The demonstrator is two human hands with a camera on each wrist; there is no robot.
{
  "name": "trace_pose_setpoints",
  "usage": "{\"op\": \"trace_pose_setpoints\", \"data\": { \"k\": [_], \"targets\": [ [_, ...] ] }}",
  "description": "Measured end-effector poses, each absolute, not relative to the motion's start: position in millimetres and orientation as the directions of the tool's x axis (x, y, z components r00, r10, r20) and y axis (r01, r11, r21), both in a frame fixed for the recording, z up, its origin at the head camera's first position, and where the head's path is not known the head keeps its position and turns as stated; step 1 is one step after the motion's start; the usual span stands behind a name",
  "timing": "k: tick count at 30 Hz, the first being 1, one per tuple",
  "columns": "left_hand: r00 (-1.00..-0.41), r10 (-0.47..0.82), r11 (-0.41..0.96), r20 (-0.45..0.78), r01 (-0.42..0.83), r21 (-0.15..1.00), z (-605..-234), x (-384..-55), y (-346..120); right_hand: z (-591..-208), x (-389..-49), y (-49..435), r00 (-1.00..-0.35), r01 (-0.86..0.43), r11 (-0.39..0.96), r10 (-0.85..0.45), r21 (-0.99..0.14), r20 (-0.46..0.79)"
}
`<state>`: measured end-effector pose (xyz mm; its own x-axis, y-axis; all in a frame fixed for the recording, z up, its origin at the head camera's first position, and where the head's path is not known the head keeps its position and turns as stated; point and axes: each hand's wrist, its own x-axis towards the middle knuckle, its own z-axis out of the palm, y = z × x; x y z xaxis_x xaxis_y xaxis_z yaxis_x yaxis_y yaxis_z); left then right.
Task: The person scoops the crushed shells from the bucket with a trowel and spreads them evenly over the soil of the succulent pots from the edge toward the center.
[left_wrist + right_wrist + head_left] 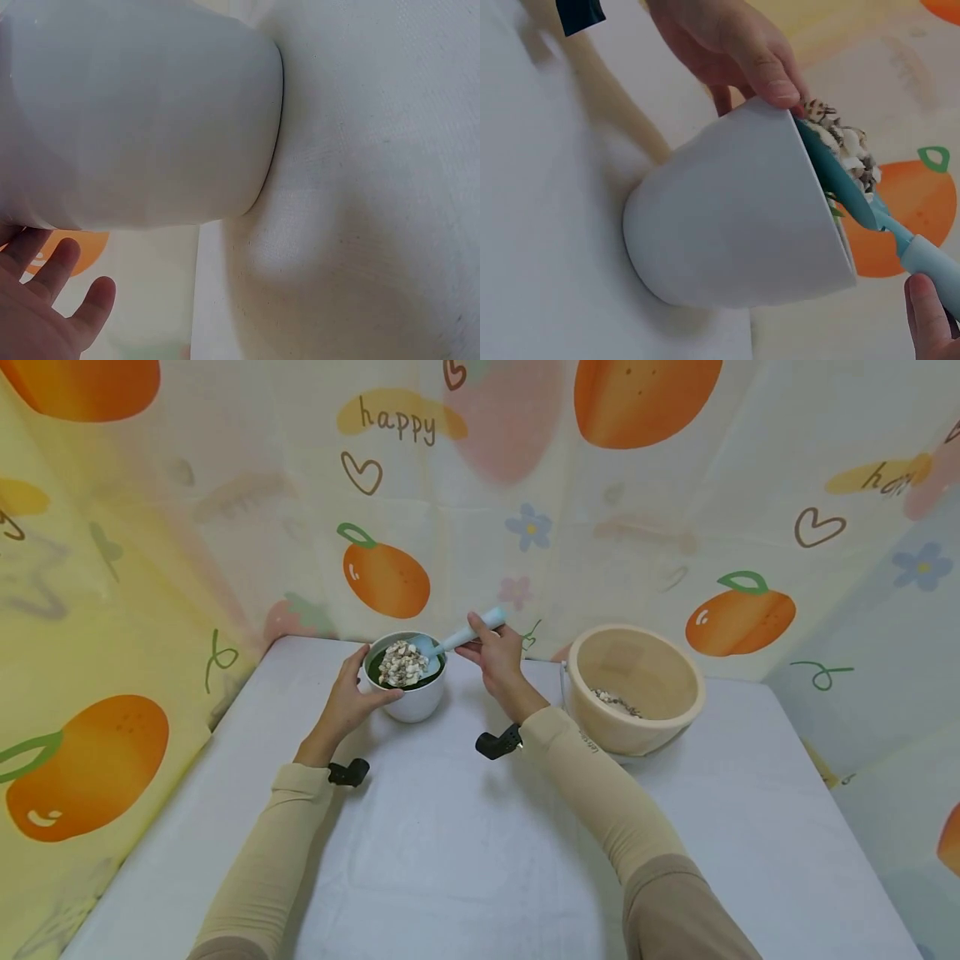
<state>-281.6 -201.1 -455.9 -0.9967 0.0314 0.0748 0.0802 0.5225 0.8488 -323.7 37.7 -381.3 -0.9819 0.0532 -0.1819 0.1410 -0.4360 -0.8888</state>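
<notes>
A white pot stands upright on the table, dark green inside its rim. My left hand holds the pot at its left side, with the thumb along the near rim; in the left wrist view some fingers stick out past its wall. My right hand grips the handle of a light blue shovel from the right. The shovel's blade lies over the pot's mouth, heaped with white and brown gravel. In the right wrist view the left thumb presses on the rim beside the blade.
A large cream bucket stands to the right of the pot, close to my right forearm, with some gravel at its bottom. A white cloth covers the table. Behind it hangs a fruit-patterned curtain.
</notes>
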Motion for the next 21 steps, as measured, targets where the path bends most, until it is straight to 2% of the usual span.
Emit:
{"op": "trace_pose_setpoints", "data": {
  "k": [6,21],
  "targets": [
    [-0.996,0.028,0.521,0.083,0.086,0.849,-456.2,-281.7,-201.2,-385.7,-324.3,33.8,-0.984,0.105,-0.425,0.086,-0.899,-0.155],
    [-0.993,0.059,0.525,0.099,0.115,0.843,-455.8,-281.6,-208.5,-385.2,-320.9,23.4,-0.994,0.01,-0.225,0.107,-0.974,-0.035]
  ]
}}
